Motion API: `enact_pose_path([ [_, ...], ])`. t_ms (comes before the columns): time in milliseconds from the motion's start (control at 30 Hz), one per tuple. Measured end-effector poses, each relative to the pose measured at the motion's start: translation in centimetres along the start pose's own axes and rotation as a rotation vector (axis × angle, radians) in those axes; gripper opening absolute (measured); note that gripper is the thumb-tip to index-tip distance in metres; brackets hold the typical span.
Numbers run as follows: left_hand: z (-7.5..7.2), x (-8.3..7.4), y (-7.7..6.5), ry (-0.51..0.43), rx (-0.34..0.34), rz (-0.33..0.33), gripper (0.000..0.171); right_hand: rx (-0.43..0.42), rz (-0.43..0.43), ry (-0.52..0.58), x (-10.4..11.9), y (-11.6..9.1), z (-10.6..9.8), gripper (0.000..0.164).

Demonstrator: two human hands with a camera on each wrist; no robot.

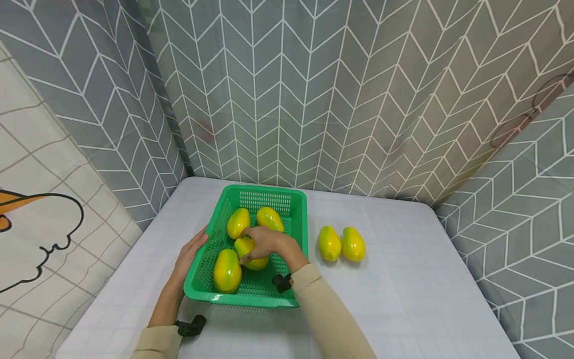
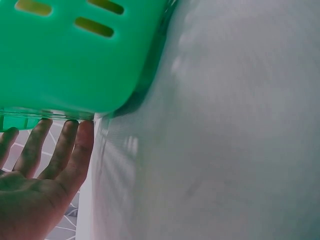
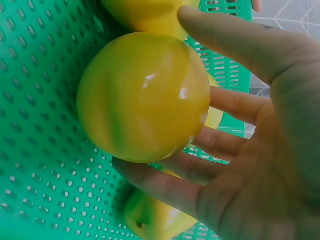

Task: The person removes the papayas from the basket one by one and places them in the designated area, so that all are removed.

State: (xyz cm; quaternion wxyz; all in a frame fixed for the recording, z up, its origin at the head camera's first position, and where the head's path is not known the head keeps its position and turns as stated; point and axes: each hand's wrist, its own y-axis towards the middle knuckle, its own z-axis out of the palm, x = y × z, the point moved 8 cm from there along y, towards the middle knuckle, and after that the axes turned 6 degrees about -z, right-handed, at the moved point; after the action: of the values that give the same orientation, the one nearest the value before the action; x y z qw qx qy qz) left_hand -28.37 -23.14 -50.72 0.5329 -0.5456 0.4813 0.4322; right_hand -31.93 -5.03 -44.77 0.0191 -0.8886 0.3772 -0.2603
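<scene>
A green plastic basket [image 1: 244, 300] holds several yellow papayas with green streaks. My right hand [image 1: 266, 243] reaches into it over one papaya [image 1: 257, 263]. In the right wrist view, the fingers [image 3: 170, 187] spread behind and below that papaya [image 3: 145, 100], a gap shows before the palm, and the thumb extends along its upper side. Another papaya [image 1: 227, 271] lies at the front left, and two more, a left one [image 1: 238, 223] and a right one [image 1: 270, 219], lie towards the back. Outside the basket's left side, my left hand [image 1: 189, 255] rests straight fingers [image 2: 62, 150] against its rim.
Two more papayas, one nearer [image 1: 329, 244] and one farther right [image 1: 353, 245], lie side by side on the white-covered table [image 1: 403, 284], right of the basket. Grey patterned curtains [image 1: 291, 99] hang behind the table and at its sides.
</scene>
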Motion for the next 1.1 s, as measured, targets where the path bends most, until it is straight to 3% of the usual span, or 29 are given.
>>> enact_pose_path([
  [1100,-0.03,0.01,0.0,0.013,-0.009,0.002,0.063,-0.004,0.016,0.016,-0.63,-0.39,-0.34,0.069],
])
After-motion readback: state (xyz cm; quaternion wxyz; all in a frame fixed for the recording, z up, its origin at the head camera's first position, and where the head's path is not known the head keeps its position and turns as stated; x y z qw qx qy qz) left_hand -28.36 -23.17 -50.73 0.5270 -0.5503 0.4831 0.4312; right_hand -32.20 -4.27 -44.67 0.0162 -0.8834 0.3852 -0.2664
